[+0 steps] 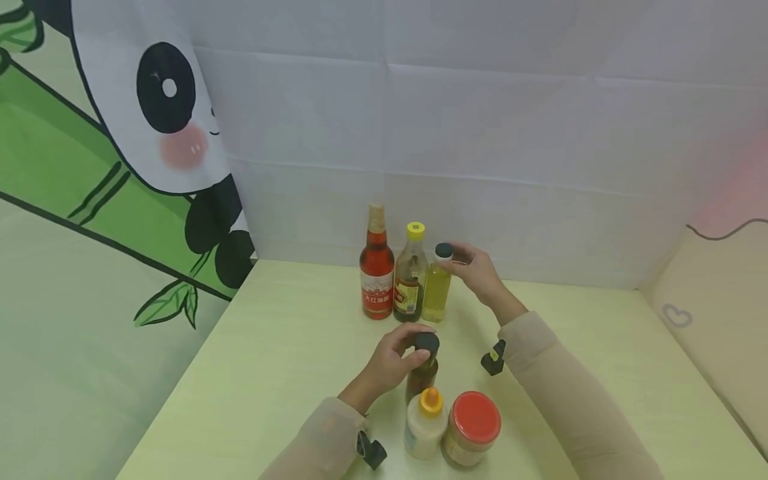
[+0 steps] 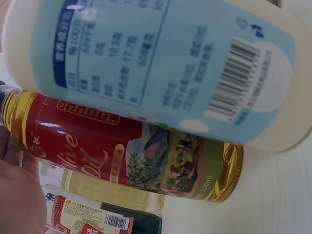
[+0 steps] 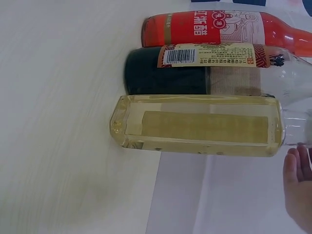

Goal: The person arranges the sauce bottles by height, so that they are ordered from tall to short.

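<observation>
In the head view my left hand [image 1: 389,363] grips the black cap of a small olive oil bottle [image 1: 422,381], thumb in front and fingers over the back. The left wrist view shows this bottle's red label [image 2: 83,141]. Farther back, my right hand [image 1: 478,272] pinches the neck of a clear bottle of pale yellow liquid [image 1: 436,295], just under its dark cap. That bottle stands upright at the right end of a row. In the right wrist view its square body [image 3: 204,129] shows, with fingertips at the neck.
Left of the yellow bottle stand a dark sauce bottle [image 1: 409,283] with a yellow cap and a red vinegar bottle [image 1: 377,270]. Nearer me are a white squeeze bottle [image 1: 425,430] with an orange tip and a red-lidded jar [image 1: 475,420]. A pale cloth wall [image 1: 480,167] rises behind the table.
</observation>
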{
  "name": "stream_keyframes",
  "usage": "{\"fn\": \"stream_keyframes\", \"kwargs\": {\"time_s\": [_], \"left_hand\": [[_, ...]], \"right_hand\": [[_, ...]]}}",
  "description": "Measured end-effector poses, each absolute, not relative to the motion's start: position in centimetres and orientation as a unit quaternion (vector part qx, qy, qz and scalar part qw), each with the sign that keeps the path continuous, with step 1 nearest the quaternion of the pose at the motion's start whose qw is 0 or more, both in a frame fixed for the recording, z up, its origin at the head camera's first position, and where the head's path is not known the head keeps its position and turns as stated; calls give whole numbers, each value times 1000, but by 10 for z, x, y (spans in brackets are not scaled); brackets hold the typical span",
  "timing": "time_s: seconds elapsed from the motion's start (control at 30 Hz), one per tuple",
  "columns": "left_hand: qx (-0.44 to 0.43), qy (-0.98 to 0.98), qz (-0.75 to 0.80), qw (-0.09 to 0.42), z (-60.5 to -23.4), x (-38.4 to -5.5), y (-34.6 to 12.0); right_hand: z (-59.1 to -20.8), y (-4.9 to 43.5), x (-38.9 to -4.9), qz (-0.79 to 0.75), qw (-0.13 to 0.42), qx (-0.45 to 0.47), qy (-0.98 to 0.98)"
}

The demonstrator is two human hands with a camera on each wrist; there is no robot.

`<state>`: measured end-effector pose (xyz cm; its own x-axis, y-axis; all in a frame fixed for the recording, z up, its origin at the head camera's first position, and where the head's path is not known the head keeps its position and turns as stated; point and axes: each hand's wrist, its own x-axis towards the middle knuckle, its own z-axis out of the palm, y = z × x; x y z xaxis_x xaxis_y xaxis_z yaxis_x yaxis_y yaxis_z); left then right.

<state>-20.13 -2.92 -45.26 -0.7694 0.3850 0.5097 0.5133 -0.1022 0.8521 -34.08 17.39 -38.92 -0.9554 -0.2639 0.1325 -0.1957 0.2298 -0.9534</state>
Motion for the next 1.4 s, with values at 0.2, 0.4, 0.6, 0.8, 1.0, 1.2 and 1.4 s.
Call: {"fn": "stream_keyframes", "kwargs": {"time_s": [0.2,0.4,0.6,0.8,1.0,1.2,1.4], "left_hand": [[-334,-669,-662,47,-453,-201,-30],[-337,-670,-660,49,-454,-202,-30],[-336,-671,-660,46,-456,-203,-30],[-343,-669,-658,50,-456,-203,-30],[-345,-665,-661,50,-455,-203,-30],[-346,-659,-665,52,-455,-202,-29],[-348,-656,-667,58,-456,-202,-28]], "right_hand": [[-387,178,-333,-604,28,-145,783],[-387,183,-328,-604,30,-143,783],[-387,189,-322,-607,25,-147,781],[-389,196,-314,-604,21,-147,783],[-392,204,-299,-598,24,-152,787],[-396,213,-283,-590,21,-158,791],[-397,219,-269,-580,18,-162,798]]}}
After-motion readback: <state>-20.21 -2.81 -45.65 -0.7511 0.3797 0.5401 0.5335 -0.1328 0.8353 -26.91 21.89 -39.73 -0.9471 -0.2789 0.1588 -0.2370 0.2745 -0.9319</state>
